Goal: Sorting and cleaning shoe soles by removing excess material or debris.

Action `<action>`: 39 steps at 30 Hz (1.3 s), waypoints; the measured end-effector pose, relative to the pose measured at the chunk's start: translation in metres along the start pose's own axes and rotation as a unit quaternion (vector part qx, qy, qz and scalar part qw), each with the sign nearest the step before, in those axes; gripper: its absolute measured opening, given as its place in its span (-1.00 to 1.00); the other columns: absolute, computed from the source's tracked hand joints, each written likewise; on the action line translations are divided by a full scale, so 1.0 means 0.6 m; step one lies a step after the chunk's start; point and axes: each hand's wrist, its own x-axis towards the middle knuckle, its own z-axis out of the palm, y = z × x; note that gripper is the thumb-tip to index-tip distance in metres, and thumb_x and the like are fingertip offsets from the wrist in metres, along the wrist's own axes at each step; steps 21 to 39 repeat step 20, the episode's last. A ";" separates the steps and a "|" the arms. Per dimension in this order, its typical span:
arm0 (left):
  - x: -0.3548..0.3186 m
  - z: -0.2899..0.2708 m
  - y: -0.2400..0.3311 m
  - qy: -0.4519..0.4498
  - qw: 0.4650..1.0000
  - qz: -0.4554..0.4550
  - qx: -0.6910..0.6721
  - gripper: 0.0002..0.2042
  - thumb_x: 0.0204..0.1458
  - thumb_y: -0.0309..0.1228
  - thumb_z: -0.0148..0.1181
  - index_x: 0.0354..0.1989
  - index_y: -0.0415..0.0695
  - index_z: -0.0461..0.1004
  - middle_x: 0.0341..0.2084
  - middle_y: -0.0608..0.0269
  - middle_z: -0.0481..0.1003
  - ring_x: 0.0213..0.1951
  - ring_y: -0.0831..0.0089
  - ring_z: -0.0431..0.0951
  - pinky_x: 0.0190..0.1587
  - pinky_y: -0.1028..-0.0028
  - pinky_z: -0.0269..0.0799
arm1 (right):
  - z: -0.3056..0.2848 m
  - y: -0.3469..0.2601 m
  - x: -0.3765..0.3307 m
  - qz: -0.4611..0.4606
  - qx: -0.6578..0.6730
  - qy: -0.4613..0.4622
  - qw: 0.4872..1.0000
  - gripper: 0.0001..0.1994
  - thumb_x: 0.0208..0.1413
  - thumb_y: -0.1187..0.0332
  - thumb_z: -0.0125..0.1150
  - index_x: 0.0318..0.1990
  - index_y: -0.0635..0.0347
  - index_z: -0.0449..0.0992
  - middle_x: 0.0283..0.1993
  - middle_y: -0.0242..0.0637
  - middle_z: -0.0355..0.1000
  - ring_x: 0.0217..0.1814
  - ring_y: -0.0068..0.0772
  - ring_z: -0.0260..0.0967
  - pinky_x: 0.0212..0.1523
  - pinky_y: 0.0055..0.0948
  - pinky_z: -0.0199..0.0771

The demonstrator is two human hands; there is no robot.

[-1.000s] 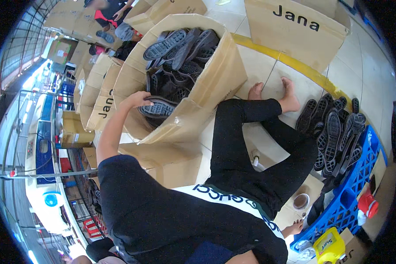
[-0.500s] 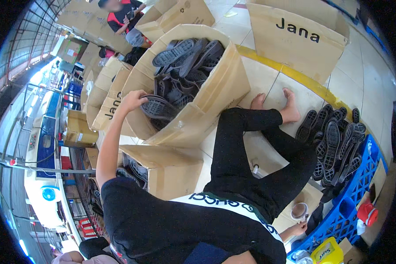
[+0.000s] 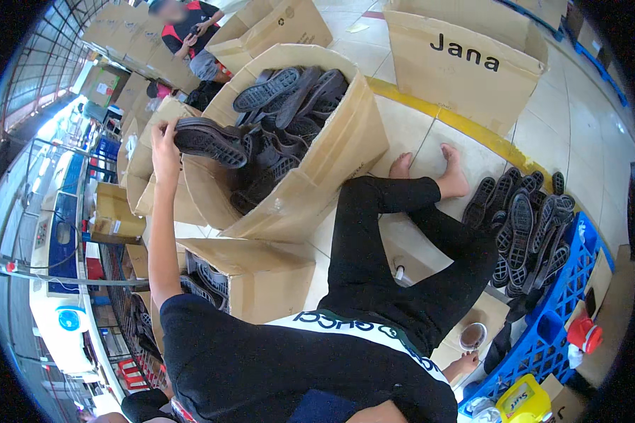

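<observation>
My left hand [image 3: 164,141] is raised at the left rim of a large open cardboard box [image 3: 331,162] and grips one end of a black shoe sole [image 3: 212,141], tread side showing. The box is filled with several more black soles [image 3: 289,99]. My right hand [image 3: 464,366] rests low at my right side on a piece of cardboard, next to a small round brown cup [image 3: 473,336]; its fingers are mostly hidden. I sit on the tiled floor in black clothes, legs folded, feet bare.
A heap of black soles [image 3: 522,225] lies against a blue crate [image 3: 552,331] on the right. A smaller box [image 3: 261,271] stands by my left side. Another tall box [image 3: 466,70] is beyond a yellow floor line [image 3: 473,130]. A person [image 3: 190,28] sits at the far left among more boxes.
My left hand has come up from inside the large box to its left rim, bringing a black sole with it. The view has shifted slightly.
</observation>
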 end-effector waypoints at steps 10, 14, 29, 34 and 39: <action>-0.033 0.089 -0.012 -0.015 0.990 -0.039 -0.135 -0.48 -0.08 -0.79 -0.14 0.06 -0.05 0.42 -0.17 -0.02 0.37 -0.16 0.10 0.44 -0.11 0.30 0.40 | -0.003 0.001 0.027 -0.045 0.032 -0.005 0.998 -0.66 0.13 0.20 0.13 -0.18 0.39 0.46 -0.29 -0.16 0.48 -0.37 -0.35 0.50 -0.56 -0.46 0.50; -0.111 0.188 -0.080 -0.270 0.943 -0.102 -0.168 -0.39 -0.18 -0.71 0.03 0.17 -0.08 0.31 -0.39 0.00 0.49 -0.37 0.23 0.52 -0.27 0.37 0.45 | 0.022 -0.038 -0.008 -0.066 0.080 0.005 0.995 -0.71 0.14 0.26 0.13 -0.25 0.40 0.45 -0.37 -0.15 0.47 -0.46 -0.43 0.44 -0.62 -0.51 0.44; -0.248 0.351 -0.164 -0.258 0.923 -0.177 -0.223 -0.37 -0.32 -0.63 0.11 0.12 -0.12 0.37 -0.48 0.19 0.52 -0.42 0.37 0.53 -0.28 0.45 0.47 | 0.028 -0.041 -0.013 -0.117 0.055 0.008 0.992 -0.78 0.08 0.32 0.18 -0.34 0.36 0.51 -0.56 -0.20 0.45 -0.60 -0.44 0.37 -0.69 -0.44 0.36; -0.248 0.351 -0.164 -0.258 0.923 -0.177 -0.223 -0.37 -0.32 -0.63 0.11 0.12 -0.12 0.37 -0.48 0.19 0.52 -0.42 0.37 0.53 -0.28 0.45 0.47 | 0.028 -0.041 -0.013 -0.117 0.055 0.008 0.992 -0.78 0.08 0.32 0.18 -0.34 0.36 0.51 -0.56 -0.20 0.45 -0.60 -0.44 0.37 -0.69 -0.44 0.36; -0.248 0.351 -0.164 -0.258 0.923 -0.177 -0.223 -0.37 -0.32 -0.63 0.11 0.12 -0.12 0.37 -0.48 0.19 0.52 -0.42 0.37 0.53 -0.28 0.45 0.47 | 0.028 -0.041 -0.013 -0.117 0.055 0.008 0.992 -0.78 0.08 0.32 0.18 -0.34 0.36 0.51 -0.56 -0.20 0.45 -0.60 -0.44 0.37 -0.69 -0.44 0.36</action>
